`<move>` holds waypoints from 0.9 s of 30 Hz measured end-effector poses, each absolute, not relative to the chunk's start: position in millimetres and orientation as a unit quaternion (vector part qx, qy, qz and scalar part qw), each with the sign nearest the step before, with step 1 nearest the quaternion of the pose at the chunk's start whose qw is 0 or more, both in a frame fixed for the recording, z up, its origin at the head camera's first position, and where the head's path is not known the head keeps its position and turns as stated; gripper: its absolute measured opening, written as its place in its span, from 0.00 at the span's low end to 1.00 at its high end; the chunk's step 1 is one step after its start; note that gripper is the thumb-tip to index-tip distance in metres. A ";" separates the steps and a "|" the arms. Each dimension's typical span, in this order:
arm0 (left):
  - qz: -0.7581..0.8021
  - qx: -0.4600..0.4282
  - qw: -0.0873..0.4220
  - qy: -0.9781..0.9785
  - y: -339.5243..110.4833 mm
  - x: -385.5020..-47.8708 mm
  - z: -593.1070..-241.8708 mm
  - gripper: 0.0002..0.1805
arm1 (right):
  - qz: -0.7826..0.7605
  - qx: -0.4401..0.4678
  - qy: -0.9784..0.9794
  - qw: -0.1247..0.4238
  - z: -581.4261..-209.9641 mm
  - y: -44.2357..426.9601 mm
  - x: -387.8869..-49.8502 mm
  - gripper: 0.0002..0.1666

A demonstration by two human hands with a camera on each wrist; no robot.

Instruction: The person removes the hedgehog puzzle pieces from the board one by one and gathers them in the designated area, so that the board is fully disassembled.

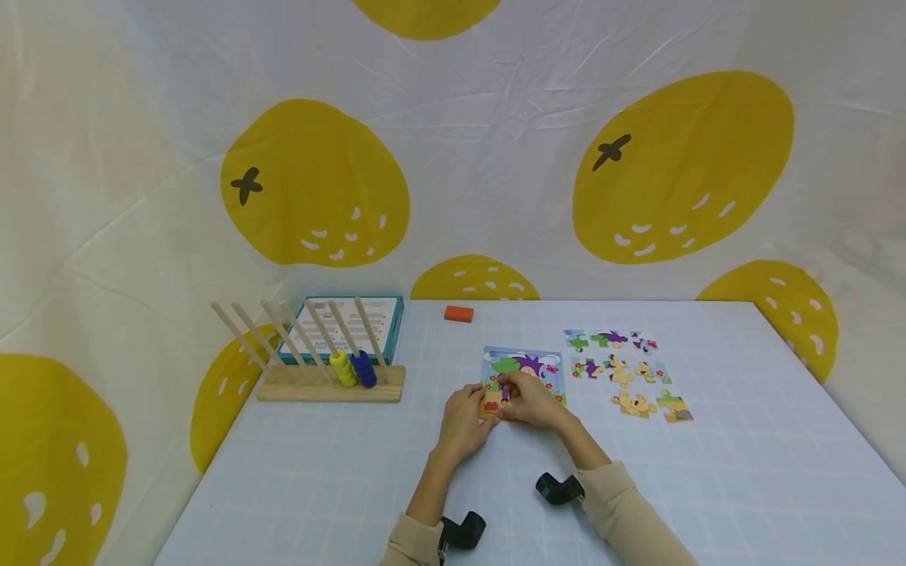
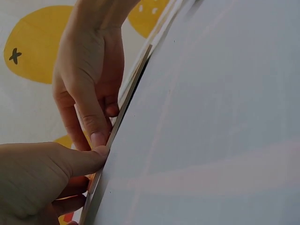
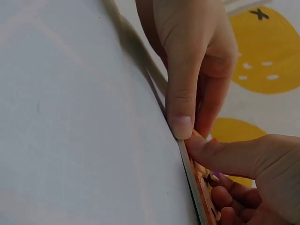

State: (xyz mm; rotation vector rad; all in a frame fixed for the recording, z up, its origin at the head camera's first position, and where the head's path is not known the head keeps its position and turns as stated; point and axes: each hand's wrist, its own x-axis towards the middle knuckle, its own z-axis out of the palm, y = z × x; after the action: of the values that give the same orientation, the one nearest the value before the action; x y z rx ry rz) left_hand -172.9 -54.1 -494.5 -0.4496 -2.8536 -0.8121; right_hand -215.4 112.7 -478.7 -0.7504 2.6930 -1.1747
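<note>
A jigsaw puzzle board [image 1: 550, 365], with a picture in purple, green and blue, lies flat on the table. My left hand [image 1: 463, 420] holds its near left corner; in the left wrist view, the thumb of that left hand [image 2: 51, 173] lies along the near edge. Over the lower left part of the picture, my right hand [image 1: 531, 402] pinches at an orange puzzle piece [image 1: 493, 398], which the fingers partly hide. Seen from the right wrist, the right hand [image 3: 267, 164] has its fingers curled over the board, its thumb close to the left hand's [image 3: 192, 61].
Several loose puzzle pieces [image 1: 623, 371] lie in rows to the right of the board. Left stands a wooden peg rack [image 1: 331, 385] with yellow and blue rings, before a teal-edged box [image 1: 389, 326]. An orange block [image 1: 458, 314] lies at the back.
</note>
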 end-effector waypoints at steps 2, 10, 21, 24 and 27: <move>-0.272 -0.148 0.069 -0.948 -54.5 -173.4 -494.3 0.29 | -0.375 -0.262 0.887 0.054 -478.2 114.1 -214.1 0.33; -0.285 -0.148 0.064 -0.945 -55.6 -172.9 -495.5 0.29 | -0.345 -0.270 0.896 0.070 -477.7 114.7 -212.7 0.33; -0.300 -0.152 0.066 -0.939 -55.7 -172.8 -495.5 0.28 | -0.330 -0.280 0.900 0.061 -478.5 113.9 -211.1 0.33; -0.300 -0.156 0.074 -0.938 -55.9 -172.1 -495.4 0.28 | -0.305 -0.298 0.904 0.021 -481.8 113.1 -206.8 0.31; -0.298 -0.157 0.076 -0.939 -56.2 -171.9 -496.2 0.27 | -0.276 -0.306 0.911 -0.016 -482.1 114.7 -201.6 0.29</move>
State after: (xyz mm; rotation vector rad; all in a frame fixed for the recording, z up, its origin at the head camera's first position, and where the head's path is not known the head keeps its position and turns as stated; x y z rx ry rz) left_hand -171.9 -56.2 -496.2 -0.4696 -2.8143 -0.8925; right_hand -201.6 114.7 -482.1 -0.9707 2.8913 -0.8772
